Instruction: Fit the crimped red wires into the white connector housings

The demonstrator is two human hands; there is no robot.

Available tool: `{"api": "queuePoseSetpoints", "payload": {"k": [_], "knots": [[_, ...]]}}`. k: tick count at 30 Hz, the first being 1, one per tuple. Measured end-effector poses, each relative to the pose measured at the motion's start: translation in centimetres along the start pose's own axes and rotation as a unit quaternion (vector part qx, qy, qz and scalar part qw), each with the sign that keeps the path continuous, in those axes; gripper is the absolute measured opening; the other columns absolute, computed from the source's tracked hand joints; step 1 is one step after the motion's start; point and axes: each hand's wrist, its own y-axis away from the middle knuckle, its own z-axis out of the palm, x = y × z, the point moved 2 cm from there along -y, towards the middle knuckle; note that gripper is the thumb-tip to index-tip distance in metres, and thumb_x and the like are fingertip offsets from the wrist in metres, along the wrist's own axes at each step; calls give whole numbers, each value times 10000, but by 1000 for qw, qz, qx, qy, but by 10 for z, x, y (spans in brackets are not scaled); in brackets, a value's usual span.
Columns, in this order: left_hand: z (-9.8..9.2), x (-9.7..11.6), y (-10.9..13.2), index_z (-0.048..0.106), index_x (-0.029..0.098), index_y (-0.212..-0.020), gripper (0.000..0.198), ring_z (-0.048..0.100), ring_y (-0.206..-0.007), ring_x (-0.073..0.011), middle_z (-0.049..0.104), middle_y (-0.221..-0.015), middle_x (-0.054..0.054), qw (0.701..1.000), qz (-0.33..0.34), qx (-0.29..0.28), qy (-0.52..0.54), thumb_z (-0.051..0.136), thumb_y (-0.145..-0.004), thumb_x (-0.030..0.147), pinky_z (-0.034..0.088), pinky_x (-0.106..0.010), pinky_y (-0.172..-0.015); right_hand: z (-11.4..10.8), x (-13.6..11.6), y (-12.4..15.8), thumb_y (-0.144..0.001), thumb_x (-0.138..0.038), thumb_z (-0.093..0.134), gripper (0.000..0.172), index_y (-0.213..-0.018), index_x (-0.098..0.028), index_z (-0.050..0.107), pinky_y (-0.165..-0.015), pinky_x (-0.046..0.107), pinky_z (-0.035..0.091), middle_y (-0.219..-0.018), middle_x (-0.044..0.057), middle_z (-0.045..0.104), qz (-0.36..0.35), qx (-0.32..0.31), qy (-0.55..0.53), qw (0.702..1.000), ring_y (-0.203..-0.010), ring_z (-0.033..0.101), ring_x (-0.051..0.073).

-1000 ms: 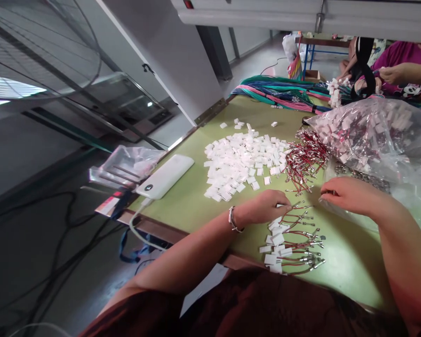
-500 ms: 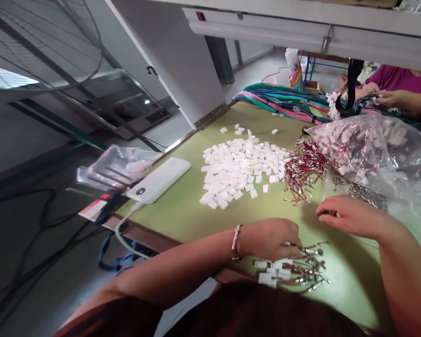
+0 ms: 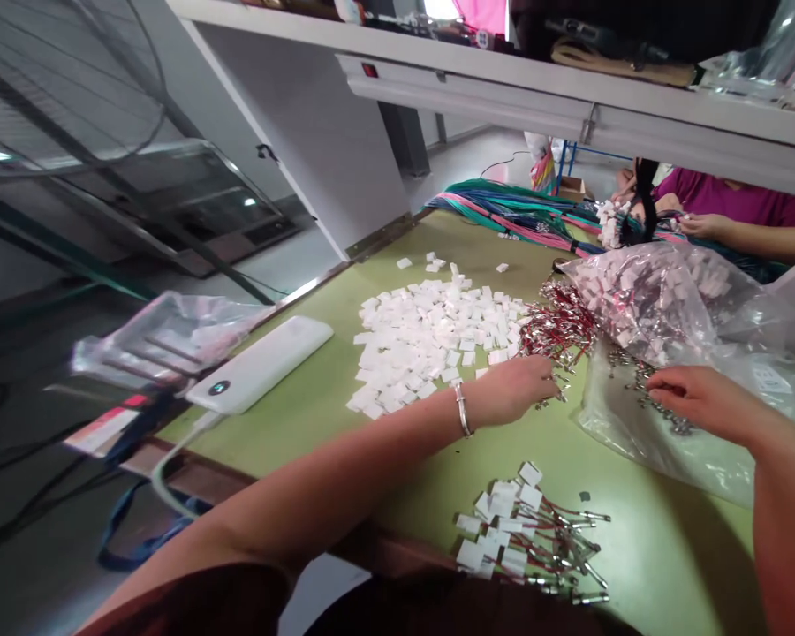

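My left hand, with a silver bracelet at the wrist, reaches to the near edge of a heap of short red wires with metal terminals. Its fingers are closed on wire ends there. Over a clear plastic bag on the right, my right hand is curled closed beside small metal terminals; anything between its fingertips is hidden. Nearer my body lies a bunch of white connectors fitted with red wires, their terminal ends pointing right. Many loose white connectors are heaped left of the red wires.
A white power bank with a cable lies at the left table edge, by a plastic bag. Bundled coloured cables run along the back. A filled bag stands right. Across the table a person in purple handles parts. A shelf overhangs.
My left hand has left the bunch of wired connectors and moved forward to the red wire heap. My right hand has shifted slightly right, over the bag's terminals. The camera view has tilted up.
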Motion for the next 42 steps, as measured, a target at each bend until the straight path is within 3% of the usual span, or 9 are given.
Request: {"api": "queuePoseSetpoints", "payload": {"k": [7, 11, 15, 18, 23, 27, 32, 36, 42], "knots": [[19, -1, -28, 630, 125, -942, 175, 501, -866, -194, 604, -941, -78, 998, -22, 12, -64, 461, -928, 84, 417, -313, -766, 23, 29, 4, -873, -308, 500, 213, -804, -222, 682, -595, 270, 374, -774, 27, 676, 123, -54, 144, 980, -695, 597, 172], [13, -15, -40, 605, 130, -862, 159, 504, -867, -191, 589, -908, -78, 984, -113, 113, 76, 461, -928, 118, 428, -322, -804, 40, 38, -8, -813, -266, 601, 100, -811, -202, 678, -604, 275, 356, -899, 74, 676, 141, -44, 209, 967, -779, 625, 206], [-2, -30, -36, 564, 162, -788, 93, 519, -860, -169, 569, -851, -32, 895, -207, 260, 297, 533, -875, 158, 430, -307, -819, 52, 32, -18, -811, -214, 604, 69, -804, -195, 670, -626, 273, 355, -921, 78, 669, 104, -24, 197, 975, -823, 628, 207], [-4, -35, -30, 563, 162, -823, 107, 520, -758, -142, 561, -795, -2, 796, -270, 287, 459, 544, -882, 250, 429, -277, -730, 57, 27, -22, -803, -185, 590, 72, -770, -198, 652, -623, 270, 342, -908, 63, 669, 71, -12, 180, 981, -805, 626, 199], [-12, -23, -24, 526, 160, -845, 163, 565, -773, -118, 621, -809, -11, 676, -230, 336, 614, 584, -880, 309, 433, -253, -749, 57, 19, -25, -845, -233, 523, 123, -769, -199, 614, -550, 277, 277, -734, 63, 677, 68, 24, 184, 980, -644, 608, 202], [-20, -6, -20, 501, 174, -845, 127, 479, -546, -71, 557, -649, 41, 635, -268, 308, 656, 574, -878, 272, 377, -209, -566, 53, -5, -22, -886, -258, 435, 189, -871, -201, 614, -548, 279, 308, -674, 46, 679, 25, 91, 110, 989, -563, 587, 180], [-11, 17, -4, 541, 157, -768, 92, 328, -454, -41, 483, -559, 65, 627, -351, 214, 662, 579, -828, 215, 220, -198, -467, 67, -53, -21, -883, -316, 458, 221, -886, -209, 652, -634, 278, 437, -752, 25, 696, -85, 177, -88, 977, -651, 613, 167], [2, 28, 4, 554, 154, -752, 73, 339, -461, -41, 509, -558, 60, 607, -350, 167, 694, 596, -778, 208, 202, -208, -469, 85, -72, -26, -865, -351, 514, 228, -875, -195, 681, -562, 257, 443, -682, 15, 674, -65, 248, -191, 948, -579, 576, 151], [8, 29, 4, 602, 153, -751, 155, 345, -467, -49, 546, -563, 42, 616, -315, 134, 710, 645, -740, 301, 171, -225, -463, 95, -69, -30, -855, -346, 537, 216, -860, -197, 694, -541, 256, 454, -665, 16, 675, -48, 247, -215, 944, -559, 577, 149]]}}
